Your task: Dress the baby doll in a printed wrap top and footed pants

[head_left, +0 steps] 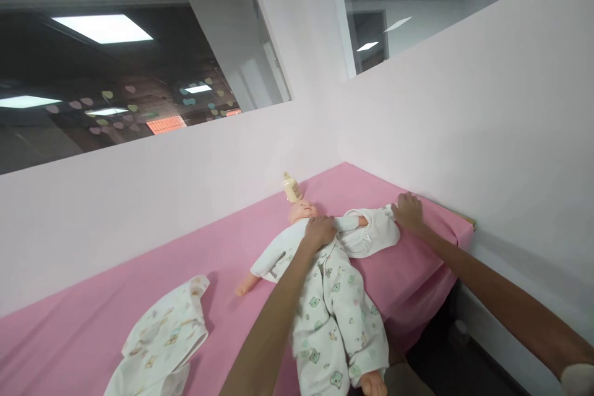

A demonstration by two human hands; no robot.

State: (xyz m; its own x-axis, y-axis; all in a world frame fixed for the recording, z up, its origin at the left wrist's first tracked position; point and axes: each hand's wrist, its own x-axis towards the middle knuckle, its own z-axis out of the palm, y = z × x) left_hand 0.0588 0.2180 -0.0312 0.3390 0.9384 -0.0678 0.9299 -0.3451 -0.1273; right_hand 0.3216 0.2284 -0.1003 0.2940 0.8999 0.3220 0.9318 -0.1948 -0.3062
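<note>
A baby doll [304, 209] lies on its back on the pink-covered table, wearing a white top and patterned white trousers [331, 309]. My left hand [320, 231] is curled over the doll's upper chest, gripping it there. Beside the doll, a white baby garment [371, 235] is spread around its arm, whose small hand shows against the cloth. At the garment's far end, my right hand [408, 211] is closed on the fabric, pulling it out to the side; the fingertips are partly hidden.
A toy baby bottle [292, 188] lies above the doll's head, near the wall. Another printed baby garment [167, 337] is at the front left on the pink sheet [111, 297]. White walls with windows rise behind and to the right; the table's edge drops off at right.
</note>
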